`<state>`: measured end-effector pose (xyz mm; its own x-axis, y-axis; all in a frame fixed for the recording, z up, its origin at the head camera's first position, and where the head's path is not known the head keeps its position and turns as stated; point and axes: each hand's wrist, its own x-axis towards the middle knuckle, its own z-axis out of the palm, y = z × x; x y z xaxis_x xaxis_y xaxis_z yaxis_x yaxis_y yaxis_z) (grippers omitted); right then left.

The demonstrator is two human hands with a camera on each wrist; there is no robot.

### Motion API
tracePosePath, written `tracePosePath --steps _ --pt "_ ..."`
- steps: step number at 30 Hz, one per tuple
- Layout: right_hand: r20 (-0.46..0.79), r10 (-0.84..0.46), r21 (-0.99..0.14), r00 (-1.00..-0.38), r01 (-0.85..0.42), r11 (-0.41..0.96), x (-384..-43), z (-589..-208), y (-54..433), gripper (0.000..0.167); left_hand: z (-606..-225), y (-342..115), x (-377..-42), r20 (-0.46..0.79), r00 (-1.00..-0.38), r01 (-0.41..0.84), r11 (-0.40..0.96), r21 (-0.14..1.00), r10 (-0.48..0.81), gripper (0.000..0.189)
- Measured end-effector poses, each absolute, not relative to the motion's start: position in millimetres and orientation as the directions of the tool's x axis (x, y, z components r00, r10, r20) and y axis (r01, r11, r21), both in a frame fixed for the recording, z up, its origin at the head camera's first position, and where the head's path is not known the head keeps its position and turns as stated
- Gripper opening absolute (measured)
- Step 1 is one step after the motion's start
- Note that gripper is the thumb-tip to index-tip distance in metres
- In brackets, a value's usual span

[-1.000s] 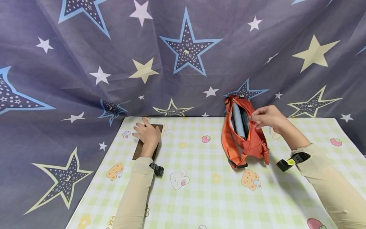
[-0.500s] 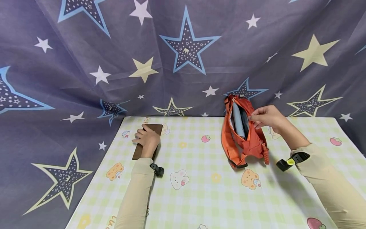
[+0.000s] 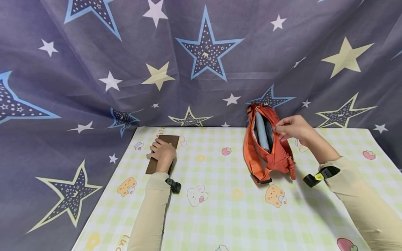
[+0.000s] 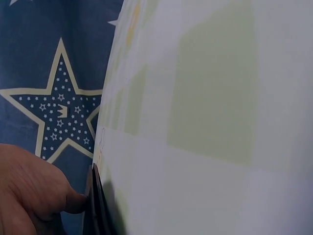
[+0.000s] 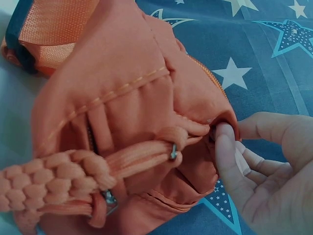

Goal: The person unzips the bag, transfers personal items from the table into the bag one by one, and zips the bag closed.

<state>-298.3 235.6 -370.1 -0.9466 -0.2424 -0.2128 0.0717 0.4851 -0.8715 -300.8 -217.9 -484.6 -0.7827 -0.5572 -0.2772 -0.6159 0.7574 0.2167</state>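
On the left of the table lies a flat, dark brown long wallet [image 3: 169,140]. My left hand [image 3: 164,155] holds it from above, fingers bent over its left edge. In the left wrist view the thumb rests at the wallet's [image 4: 100,210] layered edge. Over on the right, an orange waist bag [image 3: 277,164] stands with its zipped mouth spread. A light blue, long item [image 3: 261,132] shows inside. My right hand [image 3: 293,128] pinches the right lip of the bag's opening between thumb and fingers, as the right wrist view confirms.
A light green checked cloth [image 3: 201,174] with cartoon prints covers the table. Behind it hangs a dark curtain [image 3: 132,42] with stars, close against the back edge. The bag's strap and buckle [image 3: 261,180] hang toward the front. A braided cord [image 5: 54,181] dangles from the bag.
My left hand's fingers, spread over the wallet a second ago, have drawn in and bent round its left edge. The right hand and the bag stay as they were.
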Motion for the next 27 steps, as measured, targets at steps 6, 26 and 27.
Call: tracePosePath --steps 6,26,27 --pt "-0.211 -0.246 -0.873 -0.946 0.069 0.482 -296.7 -368.5 235.9 0.032 -482.4 -215.6 -301.6 -0.257 -0.775 -0.627 0.753 0.202 -0.577 0.072" --pt "-0.216 -0.248 -0.875 -0.944 0.074 0.478 -297.2 -371.2 236.1 0.033 -480.7 -222.1 -305.8 -0.23 -0.778 -0.628 0.724 0.284 -0.585 0.079" --pt "-0.216 -0.249 -0.875 -0.944 0.074 0.478 -297.2 -371.5 236.0 0.033 -480.3 -223.9 -305.4 -0.23 -0.786 -0.618 0.731 0.29 -0.574 0.079"
